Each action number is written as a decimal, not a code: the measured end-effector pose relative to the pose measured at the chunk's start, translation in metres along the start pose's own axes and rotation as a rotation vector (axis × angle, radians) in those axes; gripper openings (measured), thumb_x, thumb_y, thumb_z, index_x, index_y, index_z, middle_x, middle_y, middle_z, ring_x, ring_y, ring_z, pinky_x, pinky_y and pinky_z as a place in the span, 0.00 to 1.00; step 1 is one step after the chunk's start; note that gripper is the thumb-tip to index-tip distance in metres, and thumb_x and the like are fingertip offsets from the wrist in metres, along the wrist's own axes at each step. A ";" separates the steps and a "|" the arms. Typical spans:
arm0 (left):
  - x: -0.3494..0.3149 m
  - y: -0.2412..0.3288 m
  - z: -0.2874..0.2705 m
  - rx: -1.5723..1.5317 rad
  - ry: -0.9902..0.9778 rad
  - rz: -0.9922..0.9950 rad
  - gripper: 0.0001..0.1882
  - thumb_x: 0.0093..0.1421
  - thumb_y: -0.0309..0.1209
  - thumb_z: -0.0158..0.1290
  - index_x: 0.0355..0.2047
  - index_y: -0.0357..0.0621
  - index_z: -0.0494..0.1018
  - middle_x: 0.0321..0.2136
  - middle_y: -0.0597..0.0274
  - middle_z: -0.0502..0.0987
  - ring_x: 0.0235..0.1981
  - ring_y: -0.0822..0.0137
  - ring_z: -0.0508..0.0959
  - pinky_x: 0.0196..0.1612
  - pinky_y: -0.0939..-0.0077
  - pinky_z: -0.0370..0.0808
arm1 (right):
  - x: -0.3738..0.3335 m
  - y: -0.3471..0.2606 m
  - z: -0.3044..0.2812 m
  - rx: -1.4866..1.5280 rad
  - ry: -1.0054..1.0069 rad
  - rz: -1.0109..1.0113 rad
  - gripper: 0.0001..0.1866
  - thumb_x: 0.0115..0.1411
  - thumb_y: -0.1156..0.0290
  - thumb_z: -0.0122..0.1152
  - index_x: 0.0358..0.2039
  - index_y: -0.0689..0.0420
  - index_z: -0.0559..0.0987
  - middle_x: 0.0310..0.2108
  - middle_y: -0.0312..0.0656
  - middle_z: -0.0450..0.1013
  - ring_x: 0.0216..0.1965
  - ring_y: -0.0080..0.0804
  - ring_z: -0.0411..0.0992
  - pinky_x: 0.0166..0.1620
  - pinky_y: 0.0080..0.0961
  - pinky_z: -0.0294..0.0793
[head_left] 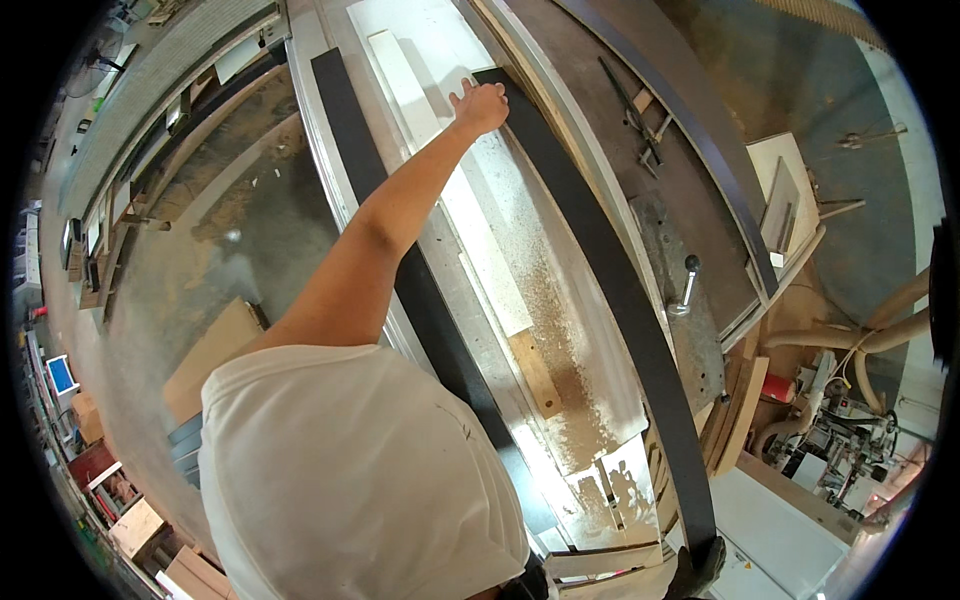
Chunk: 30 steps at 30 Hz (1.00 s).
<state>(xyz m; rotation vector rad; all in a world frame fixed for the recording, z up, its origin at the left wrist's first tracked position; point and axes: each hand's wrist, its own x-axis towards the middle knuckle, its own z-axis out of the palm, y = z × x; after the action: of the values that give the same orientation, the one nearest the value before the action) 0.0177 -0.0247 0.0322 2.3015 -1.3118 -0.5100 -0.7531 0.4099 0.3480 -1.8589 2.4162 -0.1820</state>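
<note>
The left hand (pixel 483 106) was found at twelve o'clock, bare and palm-down, at the far end of a long black board (pixel 590 225). Its fingers were spread and not wrapped round the board; contact was at the board's inner edge, and whether the thumb pressed on it could not be told. What appeared to be the right hand (pixel 703 568), dark and possibly gloved, was at five o'clock at the near end. Its grip could not be determined, being in shadow and partly cut off.

The black board ran from twelve to five o'clock along the right side of a dusty worktable (pixel 560 270). A second black board (pixel 345 120) lay to the left, from eleven towards six o'clock, with a white strip (pixel 480 225) between the two.

The board was judged stiff across its width, liable to flex along its length, and awkward rather than heavy. Its face looked smooth, and dust could make it slippery. Corners were judged prone to chipping. The sound hold was judged to be by both long edges, close to each end.
</note>
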 end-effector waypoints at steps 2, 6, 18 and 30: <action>-0.001 0.001 0.001 0.001 -0.004 0.007 0.16 0.66 0.38 0.48 0.49 0.51 0.78 0.56 0.46 0.76 0.69 0.33 0.56 0.65 0.23 0.51 | 0.007 0.008 0.007 -0.053 0.050 -0.174 0.43 0.41 0.62 0.84 0.56 0.70 0.76 0.56 0.59 0.71 0.54 0.49 0.73 0.52 0.45 0.77; -0.001 0.003 -0.006 0.054 -0.068 -0.007 0.15 0.66 0.38 0.49 0.49 0.51 0.79 0.56 0.49 0.76 0.69 0.34 0.57 0.66 0.24 0.52 | 0.028 -0.014 0.019 -0.206 0.099 -0.313 0.29 0.50 0.64 0.80 0.50 0.63 0.81 0.46 0.55 0.79 0.44 0.51 0.78 0.46 0.41 0.80; 0.005 0.014 0.003 0.195 -0.071 -0.053 0.18 0.66 0.41 0.50 0.52 0.52 0.79 0.56 0.56 0.76 0.65 0.42 0.65 0.66 0.30 0.57 | 0.044 0.064 0.108 0.360 0.053 0.055 0.35 0.48 0.58 0.81 0.53 0.62 0.80 0.50 0.55 0.77 0.53 0.52 0.71 0.56 0.48 0.74; 0.012 0.018 0.010 0.239 -0.020 -0.050 0.17 0.64 0.43 0.53 0.48 0.52 0.82 0.51 0.55 0.80 0.61 0.46 0.71 0.61 0.41 0.67 | 0.044 0.098 0.149 0.008 0.003 -0.048 0.44 0.40 0.71 0.78 0.61 0.65 0.73 0.59 0.56 0.69 0.59 0.53 0.69 0.59 0.44 0.72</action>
<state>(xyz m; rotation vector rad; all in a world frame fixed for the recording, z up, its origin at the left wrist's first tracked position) 0.0051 -0.0455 0.0321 2.5334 -1.3938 -0.4123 -0.8365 0.3865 0.1862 -1.9153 2.3711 -0.1975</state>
